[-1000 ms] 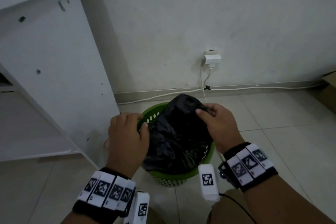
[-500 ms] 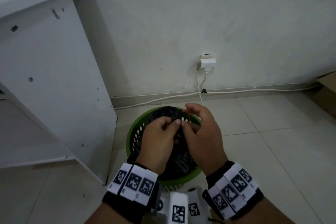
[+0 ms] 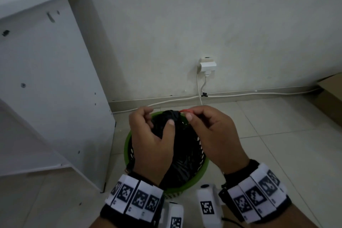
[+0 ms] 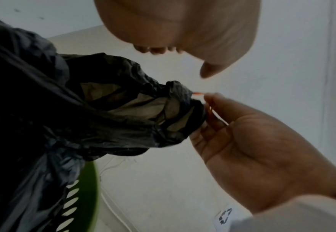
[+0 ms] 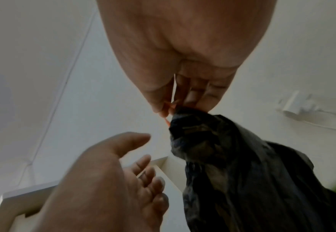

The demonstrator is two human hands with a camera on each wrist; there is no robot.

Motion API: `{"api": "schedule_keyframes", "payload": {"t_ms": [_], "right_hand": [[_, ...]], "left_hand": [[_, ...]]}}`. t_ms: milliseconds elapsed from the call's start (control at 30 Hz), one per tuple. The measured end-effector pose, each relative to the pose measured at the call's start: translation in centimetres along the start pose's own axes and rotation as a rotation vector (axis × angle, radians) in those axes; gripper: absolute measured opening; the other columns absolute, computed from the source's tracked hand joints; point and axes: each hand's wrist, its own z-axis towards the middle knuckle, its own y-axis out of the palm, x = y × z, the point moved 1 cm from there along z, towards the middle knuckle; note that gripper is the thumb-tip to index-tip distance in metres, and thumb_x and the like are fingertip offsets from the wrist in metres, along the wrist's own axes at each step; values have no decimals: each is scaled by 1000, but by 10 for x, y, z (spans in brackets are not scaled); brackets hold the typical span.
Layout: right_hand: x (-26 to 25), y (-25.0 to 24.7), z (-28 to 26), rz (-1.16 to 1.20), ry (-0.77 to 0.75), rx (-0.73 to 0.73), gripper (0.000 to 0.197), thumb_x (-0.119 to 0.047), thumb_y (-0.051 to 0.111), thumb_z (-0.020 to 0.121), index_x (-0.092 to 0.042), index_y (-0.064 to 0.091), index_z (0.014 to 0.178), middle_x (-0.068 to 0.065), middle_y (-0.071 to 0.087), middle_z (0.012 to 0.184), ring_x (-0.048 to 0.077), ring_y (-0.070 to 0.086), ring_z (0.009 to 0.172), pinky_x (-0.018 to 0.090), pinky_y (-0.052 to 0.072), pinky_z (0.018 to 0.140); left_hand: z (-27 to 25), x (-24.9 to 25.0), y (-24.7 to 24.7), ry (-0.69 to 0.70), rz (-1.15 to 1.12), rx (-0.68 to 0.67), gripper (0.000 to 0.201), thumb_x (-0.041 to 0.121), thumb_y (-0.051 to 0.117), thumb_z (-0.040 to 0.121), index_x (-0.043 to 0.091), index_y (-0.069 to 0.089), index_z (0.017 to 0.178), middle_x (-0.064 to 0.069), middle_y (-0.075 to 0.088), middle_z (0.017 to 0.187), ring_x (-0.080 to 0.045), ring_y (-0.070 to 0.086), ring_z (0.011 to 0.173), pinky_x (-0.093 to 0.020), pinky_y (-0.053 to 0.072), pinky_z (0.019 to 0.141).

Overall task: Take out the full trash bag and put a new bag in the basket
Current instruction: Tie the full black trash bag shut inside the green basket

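Note:
A black trash bag sits in a green perforated basket on the floor, its mouth gathered into a neck. My right hand pinches a thin orange-red string at that neck. The right wrist view shows the right hand pinching the string just above the bag. My left hand hovers at the neck's left, fingers loosely curled. In the right wrist view the left hand holds nothing and stands apart from the bag. The left wrist view shows the bag and string.
A white cabinet panel stands close on the basket's left. Behind the basket, a wall socket with a plug feeds a white cable along the baseboard. A cardboard box lies at the far right. Tiled floor spreads to the right.
The hands moved from the bag's opposite edges to the middle and gathered its mouth. The right hand now pinches the orange-red string; the left hand has come off the bag.

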Motion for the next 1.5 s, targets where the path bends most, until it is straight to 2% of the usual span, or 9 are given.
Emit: {"api": "schedule_keyframes", "payload": {"t_ms": [233,400,533,733,867,1033,1200,1367,1500], "right_hand": [[-43,-12,30,-161,-354,6,7,-15,70,89,-17,75,92,-13,69,87,2,66,84,13,51,72],[-57,-15,50,44,-275,104,4,-15,70,90,-17,73,89,-4,72,83,10,70,75,22,56,66],[-46,-7,58,367,-76,114,15,-13,55,100,-1,63,97,8,73,92,25,73,91,44,60,82],[-33,11,46,732,231,79,16,-20,40,106,-8,49,101,9,67,78,24,66,63,37,53,54],[-11,16,42,788,312,90,17,-16,40,105,-9,47,92,6,54,70,15,44,54,32,46,55],[23,14,31,205,171,-44,22,-22,47,103,-10,52,84,2,53,65,12,43,51,34,41,55],[47,18,15,-397,-191,-286,16,-19,54,100,-11,61,88,-10,50,65,5,47,61,9,35,57],[84,5,11,-650,-161,-488,19,-21,50,101,-10,63,91,1,62,79,18,54,70,36,47,68],[97,-5,7,-851,-201,-601,22,-24,48,102,-8,63,97,9,63,86,29,61,76,40,50,68]], "left_hand": [[19,25,14,-54,-419,-586,66,10,55,87,18,34,149,-1,56,142,-17,53,133,-47,41,113],[32,39,20,-8,-241,-511,23,27,63,96,22,62,118,-8,71,105,-26,68,97,-46,57,87],[39,34,18,90,-137,-472,16,32,56,100,24,68,93,7,62,73,-7,56,68,-20,44,64],[36,3,11,-79,-259,-605,16,15,58,98,17,73,99,2,72,84,-12,66,81,-29,49,80],[29,-14,2,-124,-225,-647,13,23,62,95,22,74,100,3,72,88,-9,66,83,-24,50,79],[26,-48,-14,145,304,-707,26,38,54,99,36,67,78,11,63,64,-6,54,59,-21,38,63],[23,-91,-21,335,725,-702,45,55,30,90,34,68,80,12,64,87,-16,52,95,-39,30,89],[22,-131,-35,474,913,-662,34,49,44,91,32,71,79,8,63,96,-27,56,101,-36,26,87],[25,-144,-45,535,995,-626,33,45,46,89,26,71,79,-2,65,101,-31,53,101,-40,35,87]]}}
